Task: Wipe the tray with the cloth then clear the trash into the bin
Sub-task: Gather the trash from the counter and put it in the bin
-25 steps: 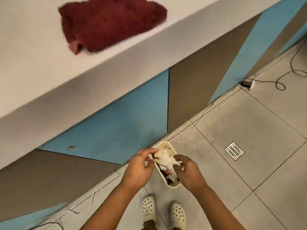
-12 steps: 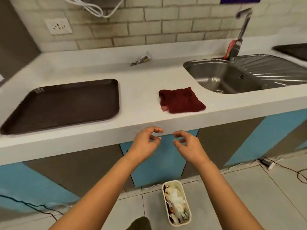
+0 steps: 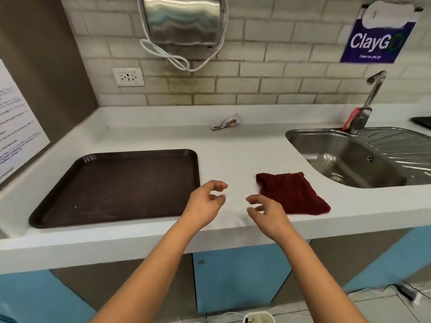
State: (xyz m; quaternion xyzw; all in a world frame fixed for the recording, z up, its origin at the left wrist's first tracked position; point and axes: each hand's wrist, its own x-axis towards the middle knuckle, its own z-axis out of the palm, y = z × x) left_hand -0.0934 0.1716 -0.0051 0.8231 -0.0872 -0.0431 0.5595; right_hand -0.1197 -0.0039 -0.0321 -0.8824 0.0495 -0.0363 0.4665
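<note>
A dark brown tray lies flat on the white counter at the left, with a tiny crumb near its front. A dark red cloth lies folded on the counter to the right of my hands. My left hand hovers over the counter beside the tray's right edge, fingers loosely curled, holding nothing. My right hand hovers just left of the cloth, fingers loosely curled and empty. A crumpled wrapper lies at the back of the counter. The rim of a small white bin shows on the floor below.
A steel sink with a tap fills the right side of the counter. A metal dispenser with a looped white cord hangs on the tiled wall, above a socket. Another dark tray's corner shows far right.
My view has risen from the bin on the floor to the counter. Both hands have come up from the bin, empty, and now hover above the counter between tray and cloth.
</note>
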